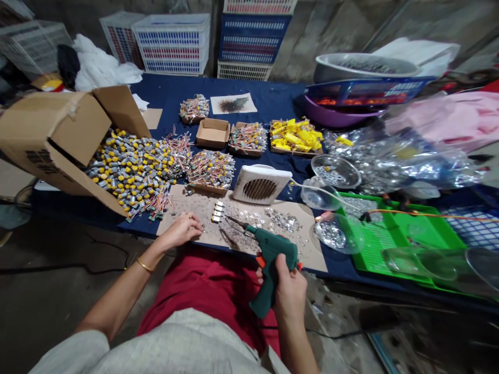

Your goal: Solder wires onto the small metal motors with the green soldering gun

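Note:
My right hand (287, 291) is shut around the grip of a green soldering gun (271, 259), whose thin metal tip points left over a brown cardboard sheet (187, 208). My left hand (181, 230) rests on that sheet with its fingers curled. Anything between those fingers is hidden. Just beyond the fingertips lies a short row of small metal-cased parts (217, 211). The gun's tip stops a little to the right of this row. Solder scraps and silvery bits (283, 220) are scattered across the sheet.
A tipped cardboard box (58, 130) spills small yellow-capped motors (128, 171) onto the blue tablecloth. A white fan (261, 184) stands behind the sheet. Trays of wired parts, glass dishes, a green tray (393, 234) and plastic bags surround it. An orange cord crosses the right side.

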